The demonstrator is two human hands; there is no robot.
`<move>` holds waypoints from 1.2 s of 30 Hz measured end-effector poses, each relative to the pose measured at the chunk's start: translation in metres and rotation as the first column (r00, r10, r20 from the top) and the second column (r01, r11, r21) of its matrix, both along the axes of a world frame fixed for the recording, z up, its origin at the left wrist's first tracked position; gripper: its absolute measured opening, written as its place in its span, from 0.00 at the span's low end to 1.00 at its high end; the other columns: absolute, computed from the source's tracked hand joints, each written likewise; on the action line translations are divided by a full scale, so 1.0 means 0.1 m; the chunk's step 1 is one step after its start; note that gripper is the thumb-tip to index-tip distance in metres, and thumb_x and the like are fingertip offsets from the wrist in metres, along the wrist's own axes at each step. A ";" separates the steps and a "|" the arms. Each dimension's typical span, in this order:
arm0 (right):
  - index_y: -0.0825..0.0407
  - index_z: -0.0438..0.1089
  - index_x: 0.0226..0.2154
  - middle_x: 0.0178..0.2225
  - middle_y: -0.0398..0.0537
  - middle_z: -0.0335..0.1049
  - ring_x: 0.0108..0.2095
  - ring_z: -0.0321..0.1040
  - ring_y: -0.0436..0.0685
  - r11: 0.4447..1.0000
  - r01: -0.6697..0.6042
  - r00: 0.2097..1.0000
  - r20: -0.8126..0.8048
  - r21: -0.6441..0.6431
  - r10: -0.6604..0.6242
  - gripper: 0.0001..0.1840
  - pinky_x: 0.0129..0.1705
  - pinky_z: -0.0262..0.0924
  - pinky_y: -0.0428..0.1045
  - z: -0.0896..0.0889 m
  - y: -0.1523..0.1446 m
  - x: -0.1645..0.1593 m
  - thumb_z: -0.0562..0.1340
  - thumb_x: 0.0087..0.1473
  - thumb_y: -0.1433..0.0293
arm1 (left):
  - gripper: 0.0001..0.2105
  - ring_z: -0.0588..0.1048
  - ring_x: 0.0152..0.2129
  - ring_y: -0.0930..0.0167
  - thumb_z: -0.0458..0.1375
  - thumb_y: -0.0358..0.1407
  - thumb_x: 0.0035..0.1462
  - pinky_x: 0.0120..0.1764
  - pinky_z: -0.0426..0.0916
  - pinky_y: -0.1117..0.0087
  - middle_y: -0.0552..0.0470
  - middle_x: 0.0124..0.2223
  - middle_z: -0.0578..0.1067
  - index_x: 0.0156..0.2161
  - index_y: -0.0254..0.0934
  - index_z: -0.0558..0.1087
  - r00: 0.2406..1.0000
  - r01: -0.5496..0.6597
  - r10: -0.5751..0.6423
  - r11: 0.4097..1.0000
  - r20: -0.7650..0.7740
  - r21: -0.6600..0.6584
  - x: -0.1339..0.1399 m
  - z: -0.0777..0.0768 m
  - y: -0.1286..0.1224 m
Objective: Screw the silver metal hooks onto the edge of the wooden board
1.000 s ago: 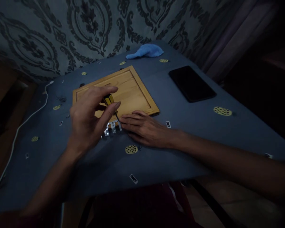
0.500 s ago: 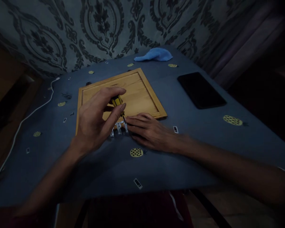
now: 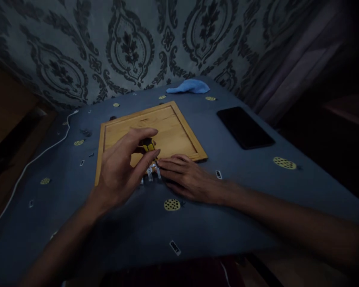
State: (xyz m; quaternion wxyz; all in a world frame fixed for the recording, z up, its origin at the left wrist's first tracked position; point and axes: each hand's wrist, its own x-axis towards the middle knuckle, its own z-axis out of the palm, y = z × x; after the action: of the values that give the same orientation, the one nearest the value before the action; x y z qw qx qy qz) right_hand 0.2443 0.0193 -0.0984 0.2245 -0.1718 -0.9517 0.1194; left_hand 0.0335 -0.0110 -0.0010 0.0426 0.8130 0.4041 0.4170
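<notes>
My left hand (image 3: pixel 121 163) is closed round the yellow and black handle of a screwdriver (image 3: pixel 149 146), thumb on one side and fingers on the other. The shaft points down at a silver metal hinge (image 3: pixel 151 172) on the near edge of a framed wooden panel (image 3: pixel 170 131). My fingers partly hide the tool, and its tip is hard to make out. Just right of the hinge lies my right hand (image 3: pixel 188 177), fingers stretched out flat over the panel's near edge. Whether its fingertips touch the hinge I cannot tell.
A black phone or tablet (image 3: pixel 245 128) lies to the right on the blue tablecloth (image 3: pixel 227 227). Behind the panel is a crumpled blue cloth (image 3: pixel 189 86). A small screw (image 3: pixel 91 154) lies left of the panel, and a white cable (image 3: pixel 44 150) runs along the left edge.
The whole scene sits lower in view, as the camera has tipped up slightly. The left hand's grip on the screwdriver looks slightly changed; the right hand stays in place on the panel.
</notes>
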 end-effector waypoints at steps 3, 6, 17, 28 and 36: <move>0.59 0.67 0.61 0.64 0.63 0.68 0.66 0.62 0.65 1.000 0.003 1.000 0.015 0.009 -0.003 0.22 0.64 0.60 0.68 0.01 0.00 0.00 0.58 0.67 0.71 | 0.13 0.81 0.38 0.71 0.61 0.31 0.65 0.41 0.81 0.70 0.52 0.44 0.80 0.54 0.44 0.73 1.000 0.004 -0.004 1.000 -0.001 0.016 0.00 -0.03 0.02; 0.60 0.66 0.62 0.65 0.63 0.67 0.67 0.61 0.65 1.000 0.017 0.999 0.032 0.018 -0.018 0.23 0.66 0.59 0.66 0.02 -0.01 0.01 0.59 0.67 0.71 | 0.12 0.80 0.38 0.71 0.60 0.32 0.66 0.38 0.80 0.72 0.51 0.45 0.80 0.54 0.44 0.73 1.000 -0.004 0.004 0.999 -0.008 0.045 -0.01 -0.05 0.05; 0.57 0.67 0.62 0.64 0.61 0.67 0.66 0.61 0.65 1.000 0.014 1.000 0.026 0.020 -0.014 0.22 0.65 0.57 0.66 -0.03 0.01 0.00 0.58 0.68 0.70 | 0.12 0.80 0.36 0.70 0.61 0.39 0.66 0.39 0.81 0.69 0.53 0.50 0.81 0.53 0.46 0.75 0.996 -0.041 0.041 0.999 -0.085 0.004 -0.08 0.02 0.05; 0.54 0.66 0.62 0.65 0.61 0.66 0.65 0.63 0.66 0.999 0.007 1.000 0.015 0.032 -0.008 0.22 0.64 0.58 0.66 -0.05 0.02 0.01 0.58 0.67 0.70 | 0.12 0.81 0.42 0.69 0.64 0.38 0.63 0.38 0.82 0.69 0.55 0.49 0.80 0.51 0.50 0.76 0.996 -0.065 0.065 0.998 -0.064 0.009 -0.07 0.02 0.05; 0.56 0.66 0.63 0.65 0.62 0.66 0.66 0.62 0.66 0.999 0.005 1.000 0.022 0.040 -0.006 0.23 0.66 0.56 0.66 -0.03 0.01 0.02 0.59 0.67 0.71 | 0.13 0.81 0.41 0.70 0.61 0.37 0.66 0.41 0.82 0.70 0.56 0.53 0.80 0.54 0.50 0.75 0.997 -0.028 0.026 0.999 -0.071 -0.027 -0.06 0.03 0.04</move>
State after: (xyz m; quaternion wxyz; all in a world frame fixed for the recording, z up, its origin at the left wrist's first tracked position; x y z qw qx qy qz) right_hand 0.2459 0.0204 -0.1016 0.2179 -0.1714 -0.9558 0.0978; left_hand 0.0274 -0.0075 0.0023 0.0339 0.8211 0.4219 0.3829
